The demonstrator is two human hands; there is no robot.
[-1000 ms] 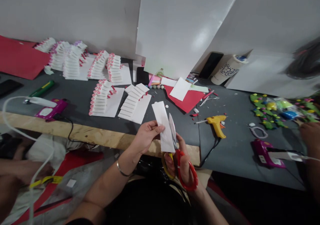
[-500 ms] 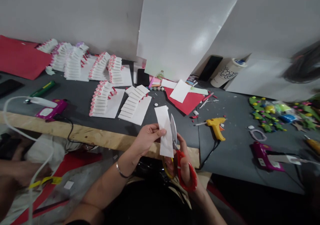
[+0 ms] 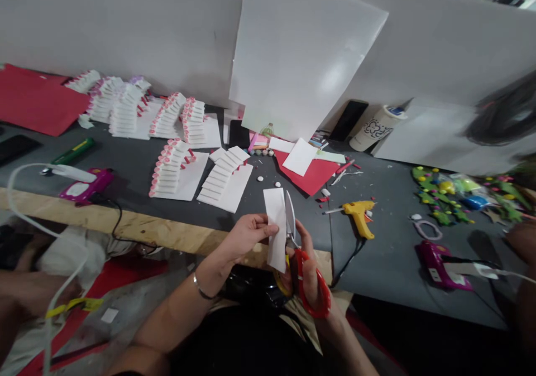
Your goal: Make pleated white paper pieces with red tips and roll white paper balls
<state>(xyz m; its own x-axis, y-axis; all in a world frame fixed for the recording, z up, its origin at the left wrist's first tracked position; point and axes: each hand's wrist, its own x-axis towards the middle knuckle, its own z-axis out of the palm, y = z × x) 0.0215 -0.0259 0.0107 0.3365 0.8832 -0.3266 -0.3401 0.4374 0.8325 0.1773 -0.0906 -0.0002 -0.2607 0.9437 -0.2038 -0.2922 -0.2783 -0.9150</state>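
Observation:
My left hand (image 3: pixel 247 236) pinches a white paper strip (image 3: pixel 276 247) between thumb and fingers, holding it upright beyond the table's front edge. My right hand (image 3: pixel 309 275) is wrapped round the red and yellow handles of the scissors (image 3: pixel 314 292). The scissor blades point up along the strip's right edge, slightly apart. Past my hands lie a white card with overlapping white pieces (image 3: pixel 226 178) and another card whose pieces have pink ends (image 3: pixel 170 169). A white paper piece (image 3: pixel 300 157) rests on a red sheet (image 3: pixel 312 181).
A yellow glue gun (image 3: pixel 359 217) with its cord lies to the right. Purple power blocks (image 3: pixel 439 267) sit at both sides. A patterned cup (image 3: pixel 374 128) and a dark phone (image 3: pixel 350 120) stand at the back. Other people's limbs show at the left and right edges.
The white strip has moved slightly down and turned a little in my left hand. The scissors remain beside it. Part of another person has come into view at the right edge.

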